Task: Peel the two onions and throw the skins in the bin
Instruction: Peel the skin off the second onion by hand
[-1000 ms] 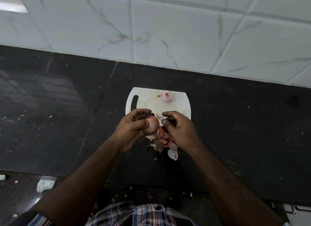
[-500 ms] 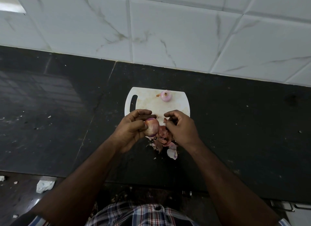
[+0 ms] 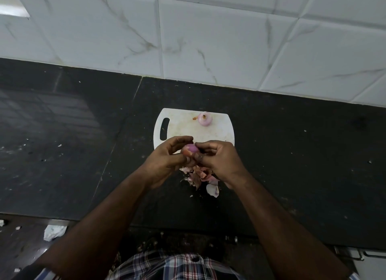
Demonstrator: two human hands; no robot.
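Observation:
My left hand (image 3: 167, 157) grips a small pink onion (image 3: 189, 149) just above the near edge of the white cutting board (image 3: 181, 125). My right hand (image 3: 219, 158) pinches at the onion's right side, its fingertips against the skin. A second, peeled onion (image 3: 205, 119) sits on the far part of the board. A heap of pink and brown onion skins (image 3: 201, 178) lies on the black counter right below my hands. No bin is in view.
The black stone counter (image 3: 302, 165) runs left and right, with white marble tiles (image 3: 208, 39) behind it. A crumpled white scrap (image 3: 53, 231) lies at the lower left past the counter's front edge. A metal handle (image 3: 355, 254) shows at the lower right.
My right hand has moved left from over the skin heap onto the onion. My left hand has turned the onion so its purple flesh faces up.

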